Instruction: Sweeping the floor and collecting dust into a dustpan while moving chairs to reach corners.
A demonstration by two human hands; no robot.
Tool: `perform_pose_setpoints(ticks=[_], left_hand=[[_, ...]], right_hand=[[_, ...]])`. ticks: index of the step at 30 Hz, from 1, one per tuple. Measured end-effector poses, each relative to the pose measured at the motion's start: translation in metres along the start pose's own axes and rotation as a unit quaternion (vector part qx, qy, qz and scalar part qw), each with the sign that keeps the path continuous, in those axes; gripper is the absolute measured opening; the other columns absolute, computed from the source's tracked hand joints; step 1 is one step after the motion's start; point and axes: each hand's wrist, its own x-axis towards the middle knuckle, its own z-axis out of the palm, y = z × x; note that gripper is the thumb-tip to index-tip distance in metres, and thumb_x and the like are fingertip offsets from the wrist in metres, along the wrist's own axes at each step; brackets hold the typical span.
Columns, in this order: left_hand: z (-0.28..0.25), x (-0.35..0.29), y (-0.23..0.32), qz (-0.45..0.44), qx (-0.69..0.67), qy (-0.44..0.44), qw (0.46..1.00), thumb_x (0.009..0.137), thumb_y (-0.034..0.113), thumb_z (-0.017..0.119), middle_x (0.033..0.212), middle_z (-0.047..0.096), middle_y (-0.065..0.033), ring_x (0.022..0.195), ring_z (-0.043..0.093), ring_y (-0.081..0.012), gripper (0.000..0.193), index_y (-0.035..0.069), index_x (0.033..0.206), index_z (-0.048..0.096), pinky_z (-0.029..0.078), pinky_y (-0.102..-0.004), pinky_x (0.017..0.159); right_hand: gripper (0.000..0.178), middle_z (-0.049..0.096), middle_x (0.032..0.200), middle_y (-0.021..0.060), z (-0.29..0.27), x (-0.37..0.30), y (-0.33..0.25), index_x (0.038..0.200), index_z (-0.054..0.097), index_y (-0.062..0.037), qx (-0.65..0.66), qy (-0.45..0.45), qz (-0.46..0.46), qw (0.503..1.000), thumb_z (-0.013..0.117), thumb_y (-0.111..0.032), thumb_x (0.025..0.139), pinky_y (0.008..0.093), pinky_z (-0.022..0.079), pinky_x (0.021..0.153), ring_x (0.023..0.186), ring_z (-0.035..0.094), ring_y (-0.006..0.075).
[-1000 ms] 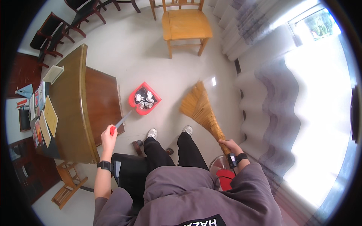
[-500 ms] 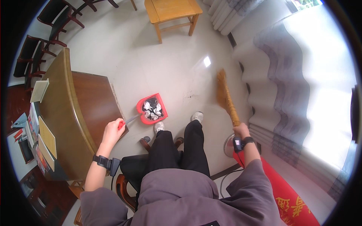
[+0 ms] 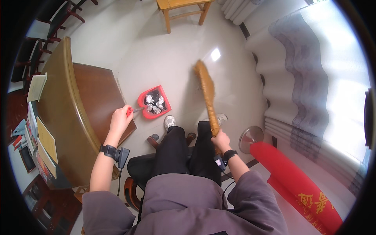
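My left hand is closed around the red-ended handle of a dustpan. The red pan rests on the floor by the desk, and crumpled white paper lies in it among dark debris. My right hand grips the handle of a straw broom. The broom points away from me, slightly blurred, its bristle head over the floor to the right of the dustpan. The broom head covers most of a patch of dark specks on the floor.
A wooden desk with papers stands at left. Behind me is a black chair. A yellow wooden stool is at the far side. On the right are curtains, a round metal base and a red banner.
The broom in my right hand has swung left, from near the curtain to the middle of the floor. My right foot has turned and moved to the right. The dustpan stays in my left hand.
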Motion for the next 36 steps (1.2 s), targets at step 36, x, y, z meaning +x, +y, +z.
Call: perform_pose_setpoints(ticks=[36], left_hand=[[-0.028, -0.081, -0.032, -0.172, -0.103, 0.111, 0.973, 0.079, 0.008, 0.059, 0.064, 0.055, -0.0163, 0.053, 0.052, -0.0195, 0.013, -0.002, 0.087, 0.054, 0.044, -0.0294, 0.055]], right_hand=[[0.031, 0.064, 0.082, 0.0149, -0.135, 0.080, -0.124, 0.096, 0.054, -0.0068, -0.146, 0.234, -0.191, 0.942, 0.060, -0.021, 0.069, 0.0412, 0.052, 0.069, 0.077, 0.063, 0.0322]])
